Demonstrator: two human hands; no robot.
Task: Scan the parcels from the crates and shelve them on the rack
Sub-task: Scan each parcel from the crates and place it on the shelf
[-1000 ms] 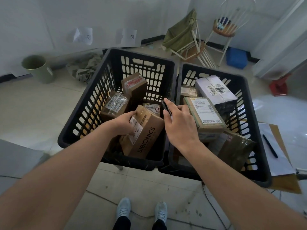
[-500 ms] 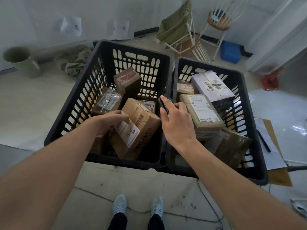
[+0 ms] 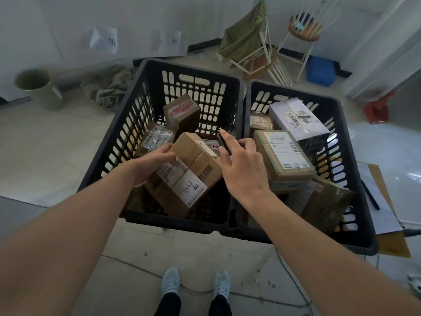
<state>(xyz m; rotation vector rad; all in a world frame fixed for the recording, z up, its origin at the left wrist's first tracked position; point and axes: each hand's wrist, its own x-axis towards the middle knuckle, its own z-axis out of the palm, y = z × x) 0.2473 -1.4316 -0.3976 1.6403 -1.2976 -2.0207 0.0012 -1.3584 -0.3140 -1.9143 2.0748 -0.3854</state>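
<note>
Two black slotted crates stand side by side on the floor, the left crate (image 3: pixel 141 103) and the right crate (image 3: pixel 341 115). My left hand (image 3: pixel 152 163) grips a long brown cardboard parcel (image 3: pixel 191 169) in the left crate; its labelled face, marked "A34", points up. My right hand (image 3: pixel 243 165) hovers just right of that parcel and pinches a small black scanner (image 3: pixel 223 142) between thumb and fingers. Other brown parcels (image 3: pixel 182 112) lie behind it. The right crate holds a taped brown parcel (image 3: pixel 282 156), a white box (image 3: pixel 298 119) and a dark wrapped parcel (image 3: pixel 328 201).
A green bin (image 3: pixel 38 87) and crumpled cloth (image 3: pixel 109 87) sit at the left wall. Chairs (image 3: pixel 257 53) and a blue box (image 3: pixel 320 69) stand behind the crates. A clipboard with paper and pen (image 3: pixel 373 197) lies right of the crates. My feet (image 3: pixel 196 283) are in front.
My left hand has rolled the long brown parcel over, so its label with "A34" now faces up instead of the printed side. My right hand stayed beside it with the scanner.
</note>
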